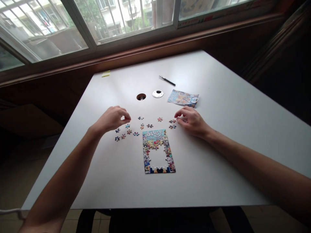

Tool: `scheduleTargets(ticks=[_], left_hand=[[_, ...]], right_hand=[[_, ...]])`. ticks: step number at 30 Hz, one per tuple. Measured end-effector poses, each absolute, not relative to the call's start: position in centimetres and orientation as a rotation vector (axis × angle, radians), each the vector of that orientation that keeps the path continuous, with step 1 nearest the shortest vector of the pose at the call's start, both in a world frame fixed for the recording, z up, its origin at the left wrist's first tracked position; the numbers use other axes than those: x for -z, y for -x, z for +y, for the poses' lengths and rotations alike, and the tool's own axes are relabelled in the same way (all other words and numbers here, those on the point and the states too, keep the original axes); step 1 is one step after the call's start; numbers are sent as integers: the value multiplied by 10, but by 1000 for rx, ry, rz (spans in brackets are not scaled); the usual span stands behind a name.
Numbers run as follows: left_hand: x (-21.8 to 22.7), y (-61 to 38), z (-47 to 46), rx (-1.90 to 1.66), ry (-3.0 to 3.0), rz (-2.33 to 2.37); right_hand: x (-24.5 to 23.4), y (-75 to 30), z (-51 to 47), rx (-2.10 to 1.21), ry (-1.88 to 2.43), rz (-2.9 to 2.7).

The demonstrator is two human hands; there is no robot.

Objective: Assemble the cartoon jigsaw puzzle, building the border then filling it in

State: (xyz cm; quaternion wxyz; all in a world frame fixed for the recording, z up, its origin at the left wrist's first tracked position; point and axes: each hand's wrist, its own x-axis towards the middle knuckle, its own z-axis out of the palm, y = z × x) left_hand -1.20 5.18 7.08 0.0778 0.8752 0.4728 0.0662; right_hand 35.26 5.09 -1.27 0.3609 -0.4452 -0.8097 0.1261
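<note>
A partly assembled jigsaw puzzle (159, 135) lies on the table, its border and upper part joined around a bare white middle. My left hand (113, 119) hovers left of it, thumb and forefinger brought together in a pinch; anything between the tips is too small to make out. Close to that hand are loose puzzle pieces, among them a blue one (127, 126) and a dark one (117, 138). My right hand (191, 121) rests at the right with curled fingers, thumb and forefinger apart, beside two puzzle pieces (172, 127). Another piece is partly hidden under this hand.
Beyond my right hand lies a colourful picture sheet (183, 97). A black pen (167, 80), a round cover (157, 94) and a cable hole (141, 96) are farther back on the white table (218, 181). A yellow sticky note (106, 73) marks the back left edge.
</note>
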Motion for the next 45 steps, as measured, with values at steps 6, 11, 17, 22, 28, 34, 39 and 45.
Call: scheduleTargets(ticks=[6, 11, 17, 22, 28, 34, 39, 45], left_hand=[[-64, 64, 4, -199, -2537, 1452], [-64, 70, -10, -185, -2586, 1433], [-49, 71, 1, -570, -2590, 1561], [-5, 76, 5, -1183, -2222, 1914], [2, 84, 6, -1226, -1882, 1981], [1, 80, 4, -1257, -1914, 1948], [1, 80, 3, -1284, -1950, 1900], [2, 80, 3, -1317, -1977, 1826]], right_hand=[[11, -348, 53, -315, 1142, -2054], [10, -347, 53, -321, 1164, -2025], [10, -355, 62, -451, 1234, -1827], [-4, -384, 75, -531, 1313, -1768], [-18, -397, 65, -654, 1247, -2208], [-16, -387, 57, -700, 1180, -2427], [-21, -386, 54, -984, 1216, -2223], [-19, -394, 59, -1039, 1397, -2146]])
